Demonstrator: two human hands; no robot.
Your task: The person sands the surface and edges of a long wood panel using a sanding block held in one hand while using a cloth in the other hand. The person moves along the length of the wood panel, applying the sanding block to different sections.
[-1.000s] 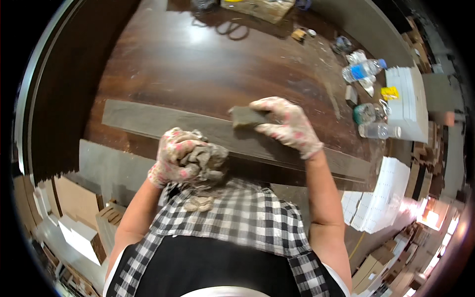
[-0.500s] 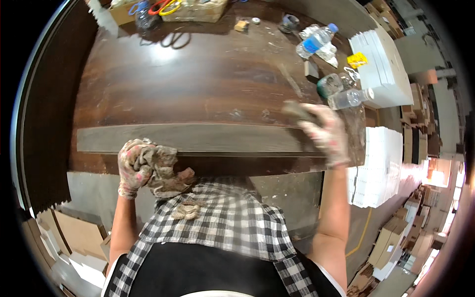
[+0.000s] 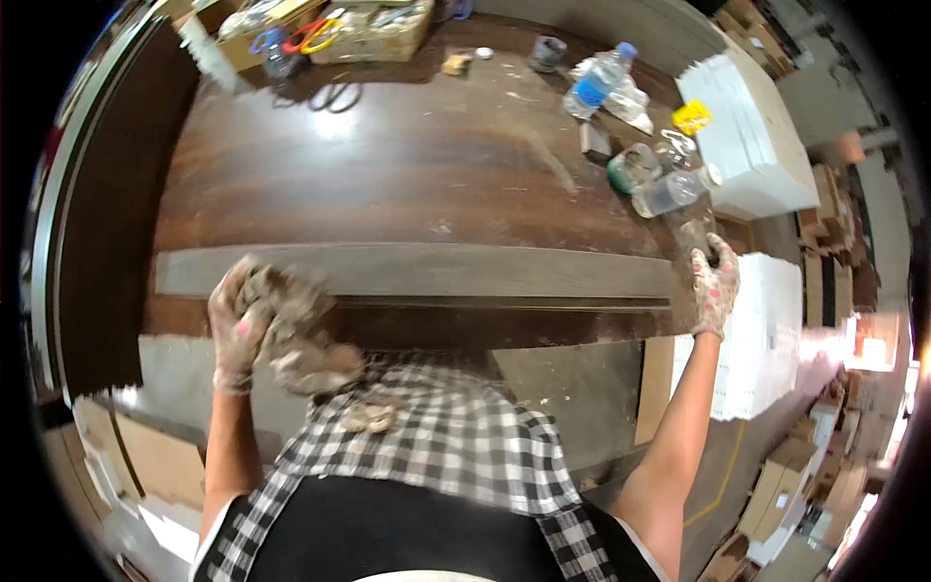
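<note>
A: State the position of the board.
B: The board (image 3: 417, 270) lies flat near the front edge of the bench (image 3: 320, 184), running lengthwise across it.

A: Condition of each grip?
B: The left hand (image 3: 238, 325) has its grip clamped on a crumpled, dirty cloth (image 3: 301, 335), by the board's left end; contact with the board cannot be confirmed. The right hand (image 3: 716, 281), gloved likewise, is just beyond the right end, fingers bent. Whether it grips the indistinct grey item at its fingertips, I cannot tell.

A: Progress?
B: The board is laid out and the cloth is in hand. Its upper face looks even grey, with faint streaks. Whether any part needs further attention cannot be judged from this view.

A: Containers?
B: A blue-capped bottle (image 3: 599, 82) rests against crumpled white wrapping (image 3: 630, 104). A white-capped clear bottle (image 3: 676, 192) lies on its side beside a greenish jar (image 3: 633, 167). A small dark cup (image 3: 549, 54) stands farther back. Contents of all four: not determinable. At the rear left, a worn box (image 3: 373, 44) carries assorted items, too small to identify.
</note>
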